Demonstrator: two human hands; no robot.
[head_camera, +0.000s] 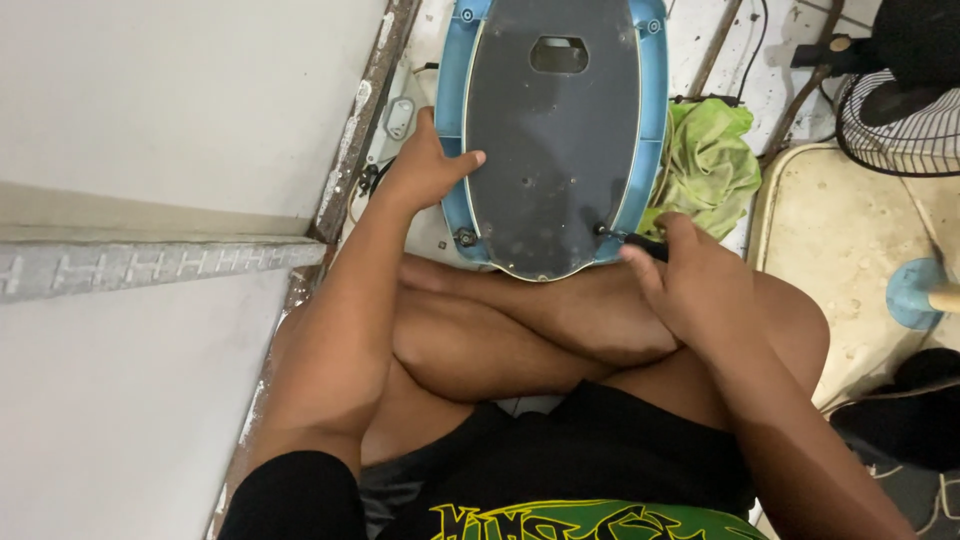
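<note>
The person sat cross-legged on the floor. A blue shell (652, 110) with a dark grey plate (555, 150) lay in front of the knees, its near end by the crossed legs.

The left hand (428, 170) rested on the shell's left edge. Its fingers were spread, with the thumb lying on the grey plate. It was pressing down, not wrapped around anything.

The right hand (690, 280) was curled tight around a black tool (640, 243). The tool's tip touched the plate near its lower right corner.

A green cloth (710, 160) lay just beside the shell on the right. A fan (900, 110) stood further right.
</note>
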